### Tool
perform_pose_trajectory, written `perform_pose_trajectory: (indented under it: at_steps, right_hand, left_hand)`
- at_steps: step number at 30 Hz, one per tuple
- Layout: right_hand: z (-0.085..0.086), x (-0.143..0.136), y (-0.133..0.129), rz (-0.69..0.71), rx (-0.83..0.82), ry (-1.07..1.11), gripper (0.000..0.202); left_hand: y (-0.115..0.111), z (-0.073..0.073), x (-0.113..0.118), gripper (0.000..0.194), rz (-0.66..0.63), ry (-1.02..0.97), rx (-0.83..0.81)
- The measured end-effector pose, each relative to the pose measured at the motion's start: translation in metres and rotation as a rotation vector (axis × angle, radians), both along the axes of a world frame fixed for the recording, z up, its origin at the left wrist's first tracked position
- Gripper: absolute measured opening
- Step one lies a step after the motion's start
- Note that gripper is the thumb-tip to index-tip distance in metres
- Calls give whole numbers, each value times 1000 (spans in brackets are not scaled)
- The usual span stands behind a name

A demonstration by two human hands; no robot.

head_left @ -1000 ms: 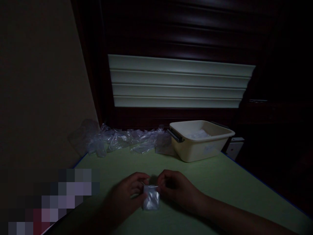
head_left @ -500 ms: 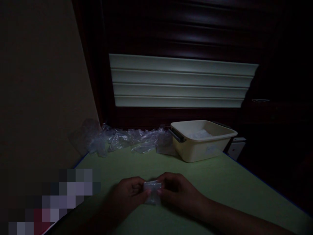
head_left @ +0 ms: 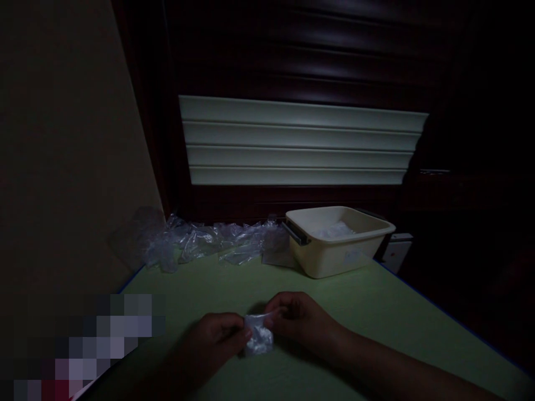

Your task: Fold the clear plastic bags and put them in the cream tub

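A small clear plastic bag [head_left: 259, 338] is held up between my two hands, just above the green tabletop [head_left: 334, 312]. My left hand [head_left: 220, 338] pinches its left edge between thumb and fingers. At the bag's upper right corner, my right hand [head_left: 301, 318] has thumb and forefinger closed on the plastic. Light glints off the bag's wrinkled face; what it contains, if anything, I cannot make out in the dim light.
A cream plastic tub [head_left: 334, 262] with dark handles stands at the back right, with clear plastic in it. Crumpled clear bags [head_left: 204, 239] lie along the back edge by the wall. Behind them is a louvred shutter [head_left: 296, 139]. A white box-like thing [head_left: 397, 252] sits beyond the right edge.
The small bag has turned so its face shows more and catches the light. My left hand has dropped slightly, and the whole view has shifted a little.
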State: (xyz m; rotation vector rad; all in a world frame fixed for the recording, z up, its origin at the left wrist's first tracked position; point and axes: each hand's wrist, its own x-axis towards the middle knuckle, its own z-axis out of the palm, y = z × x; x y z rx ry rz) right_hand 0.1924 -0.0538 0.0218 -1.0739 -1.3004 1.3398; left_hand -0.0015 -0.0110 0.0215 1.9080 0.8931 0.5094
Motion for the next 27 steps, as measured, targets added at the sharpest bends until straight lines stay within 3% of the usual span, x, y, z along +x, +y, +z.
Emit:
perform_pose_trajectory:
  at_steps: [3,8,12,16,19,23,27]
  right_hand:
    - [1,1,-1,0,54,-56,36]
    - [10,7,-1,-95,168,-148,28]
    - [30,20,2,-208,281,-237,23]
    - [56,41,2,-376,450,-339,19]
    - [77,65,1,-517,549,-389,19]
    - [110,116,9,-691,598,-437,25]
    - [135,168,40,-642,493,-516,25]
  left_hand:
    - [-2,-3,1,29,-9,6,85]
    - [0,-4,3,26,-10,65,416]
    - [7,-2,11,25,-18,72,598]
    - [16,2,43,24,-59,96,791]
    - [25,0,72,21,-43,165,917]
    - [43,-21,91,28,-14,182,1072]
    - [54,-38,86,28,-37,197,1184]
